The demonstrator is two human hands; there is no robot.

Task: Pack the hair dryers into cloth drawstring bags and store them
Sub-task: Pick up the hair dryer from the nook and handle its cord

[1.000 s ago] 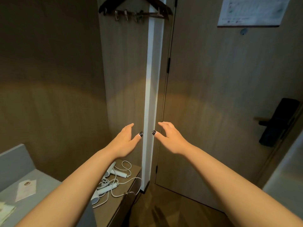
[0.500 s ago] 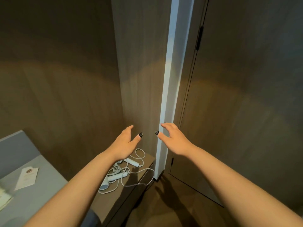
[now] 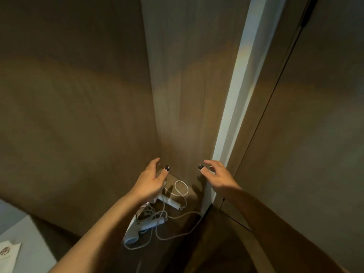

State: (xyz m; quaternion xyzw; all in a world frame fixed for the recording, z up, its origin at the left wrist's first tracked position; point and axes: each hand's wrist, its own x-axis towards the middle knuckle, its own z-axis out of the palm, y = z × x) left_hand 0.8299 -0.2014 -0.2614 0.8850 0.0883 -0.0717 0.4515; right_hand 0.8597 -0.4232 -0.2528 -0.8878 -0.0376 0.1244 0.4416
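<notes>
Both arms reach forward over the corner of the room. The left hand (image 3: pixel 150 181) hangs in the air, fingers loosely spread, thumb out, grip released and holding nothing. The right hand (image 3: pixel 217 177) mirrors it a little apart, fingers relaxed and slightly bent, grip released too, nothing in it. Below the left hand, on the brown tabletop (image 3: pixel 189 196) tucked into the corner, lie the white dryers (image 3: pixel 143 226) in a tangle of white cord (image 3: pixel 182 189); one handle points toward the wall, another lies across nearer the front edge, a loop of cord trailing over that edge. A pale strip (image 3: pixel 238 89) runs up the wall beside a wooden door (image 3: pixel 315 125). At lower left, a white card (image 3: pixel 8 253) rests on a grey surface (image 3: pixel 29 233).
</notes>
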